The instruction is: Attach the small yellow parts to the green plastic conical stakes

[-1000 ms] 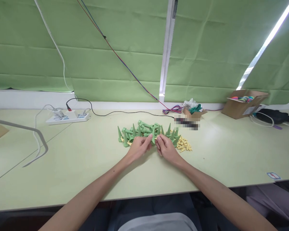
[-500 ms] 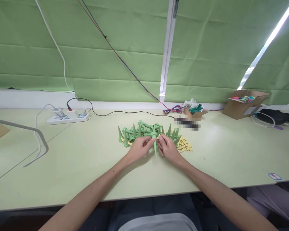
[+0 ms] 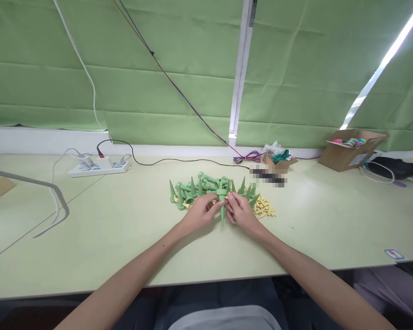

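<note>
A green plastic spike [image 3: 222, 211] with a collar hangs point down between my hands, in front of the pile. My left hand [image 3: 201, 211] pinches it from the left with thumb and fingers. My right hand [image 3: 240, 211] is closed at the collar's right side, its fingertips on a small yellow piece [image 3: 226, 197] that touches the spike. Behind them lies a pile of green spikes and tubes [image 3: 208, 180], some cones standing point up. Small yellow pieces [image 3: 264, 207] are heaped at the right end of the pile.
A white power strip [image 3: 99, 168] stands at the back left, with a black cable running right. A small carton [image 3: 278, 164] and a larger carton [image 3: 346, 153] are at the back right. A grey bent bar [image 3: 60, 197] crosses the left side. A person's leg [image 3: 388, 291] shows at lower right.
The spike between my hands has tilted a little, and its collar shows more openly above my fingers. My hands have barely moved. The whole view has shifted slightly.
</note>
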Demonstrator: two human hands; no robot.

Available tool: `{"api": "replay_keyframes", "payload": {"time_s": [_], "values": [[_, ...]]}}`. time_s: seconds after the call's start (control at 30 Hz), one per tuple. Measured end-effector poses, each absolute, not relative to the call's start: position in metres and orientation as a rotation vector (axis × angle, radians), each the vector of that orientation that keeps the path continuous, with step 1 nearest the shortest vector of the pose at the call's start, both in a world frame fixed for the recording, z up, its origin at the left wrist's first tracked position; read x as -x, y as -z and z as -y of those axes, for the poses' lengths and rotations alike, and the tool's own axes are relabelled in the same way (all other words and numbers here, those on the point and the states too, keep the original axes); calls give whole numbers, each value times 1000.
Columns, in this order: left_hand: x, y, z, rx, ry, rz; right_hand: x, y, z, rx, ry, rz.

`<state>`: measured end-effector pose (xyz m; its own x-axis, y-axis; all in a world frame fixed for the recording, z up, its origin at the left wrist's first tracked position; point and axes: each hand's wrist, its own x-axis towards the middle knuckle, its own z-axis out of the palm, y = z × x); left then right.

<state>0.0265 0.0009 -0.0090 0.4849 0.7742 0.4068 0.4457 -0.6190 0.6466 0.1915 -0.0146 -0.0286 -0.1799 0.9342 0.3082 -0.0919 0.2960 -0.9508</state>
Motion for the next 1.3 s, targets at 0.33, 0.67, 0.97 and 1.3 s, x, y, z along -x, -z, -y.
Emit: {"api": "replay_keyframes", "payload": {"time_s": [0.33, 0.67, 0.97, 1.3], "values": [[-24, 15, -7, -2446, -1064, -947, -192, 31, 13, 816, -1194, 1408], [-26, 19, -8, -2436, -1090, -1018, -190, 27, 14, 754, -1203, 1373], [-28, 15, -8, -2083, -1196, -1160, -190, 27, 16, 755, -1114, 1366], [-30, 8, -4, -1721, -1036, -1070, -191, 28, 19, 859, -943, 1555]]}}
